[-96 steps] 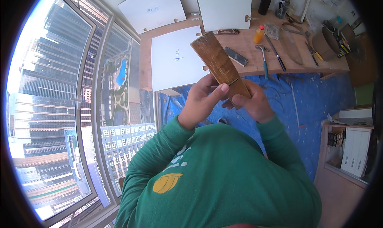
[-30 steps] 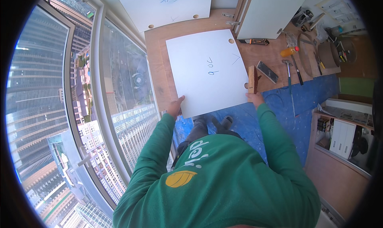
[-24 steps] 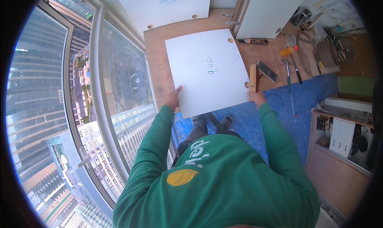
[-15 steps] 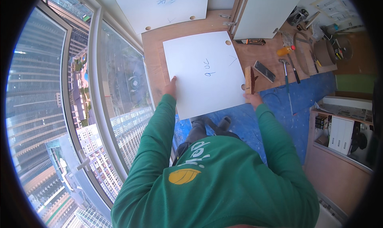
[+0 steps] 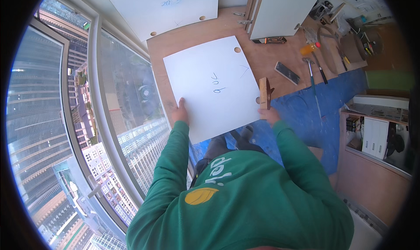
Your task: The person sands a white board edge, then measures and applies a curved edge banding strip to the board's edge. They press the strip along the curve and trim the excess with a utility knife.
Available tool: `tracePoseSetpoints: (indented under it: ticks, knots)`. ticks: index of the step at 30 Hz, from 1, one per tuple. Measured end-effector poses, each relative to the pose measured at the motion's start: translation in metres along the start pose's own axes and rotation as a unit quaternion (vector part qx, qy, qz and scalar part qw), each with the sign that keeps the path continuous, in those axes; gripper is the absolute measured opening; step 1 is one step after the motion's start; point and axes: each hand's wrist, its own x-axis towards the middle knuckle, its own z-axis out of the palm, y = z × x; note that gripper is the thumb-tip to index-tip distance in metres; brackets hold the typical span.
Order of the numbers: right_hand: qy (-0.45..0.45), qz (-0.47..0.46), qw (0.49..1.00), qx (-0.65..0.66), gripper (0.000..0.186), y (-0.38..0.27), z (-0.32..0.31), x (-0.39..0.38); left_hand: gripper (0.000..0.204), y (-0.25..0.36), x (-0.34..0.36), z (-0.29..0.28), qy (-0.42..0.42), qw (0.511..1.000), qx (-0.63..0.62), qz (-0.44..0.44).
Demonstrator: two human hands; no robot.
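Head view. A flat white rectangular board (image 5: 214,86) with round holes near its corners and a handwritten mark on its face is held out level in front of the person, above the brown plywood floor sheet (image 5: 280,57) and the blue floor covering (image 5: 306,114). The left hand (image 5: 179,112) grips the board's near-left edge, thumb on top and fingers hidden beneath. The right hand (image 5: 267,114) closes on the near-right edge and also pins a short brown wooden block (image 5: 264,93) against that edge, so that both pieces stay controlled in one grasp. Gripping at opposite edges appears to keep the wide panel level and balanced.

Two further white panels lie beyond: one with handwriting (image 5: 168,7) to the upper left, one plain (image 5: 284,9) to the upper right. Hand tools are spread along the right side of the plywood sheet, including a hammer (image 5: 311,72), an orange-handled screwdriver (image 5: 316,57) and a flat dark sharpening stone (image 5: 287,72). A floor-to-ceiling window (image 5: 87,118) runs along the person's left.
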Motion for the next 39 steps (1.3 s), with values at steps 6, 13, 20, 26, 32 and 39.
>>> tracePoseSetpoints:
  ticks: [6, 13, 20, 26, 32, 39]
  knots:
    - [0.0, -0.002, 0.999, 0.035, 0.053, -0.006, 0.02, -0.005, 0.09, -0.008, 0.029, -0.023, -0.011, 0.925, 0.356, 0.134]
    - [0.043, -0.018, 0.999, 0.027, 0.044, 0.019, 0.025, 0.008, 0.078, 0.009, 0.023, -0.026, -0.058, 0.895, 0.42, 0.14]
    - [0.121, -0.053, 0.987, -0.095, 0.039, 0.012, 0.024, -0.023, 0.06, 0.048, 0.014, -0.029, -0.005, 0.896, 0.395, 0.205]
    - [0.134, -0.083, 0.985, -0.066, 0.052, -0.033, 0.039, -0.011, 0.055, 0.065, 0.025, 0.059, 0.006, 0.875, 0.257, 0.411]
    - [0.13, -0.181, 0.948, -0.227, 0.055, -0.121, 0.068, 0.069, 0.072, 0.067, 0.031, 0.123, 0.054, 0.837, 0.396, 0.373]
    - [0.19, -0.219, 0.87, -0.399, 0.066, -0.183, 0.115, 0.193, 0.069, 0.066, 0.036, 0.124, 0.056, 0.837, 0.429, 0.336]
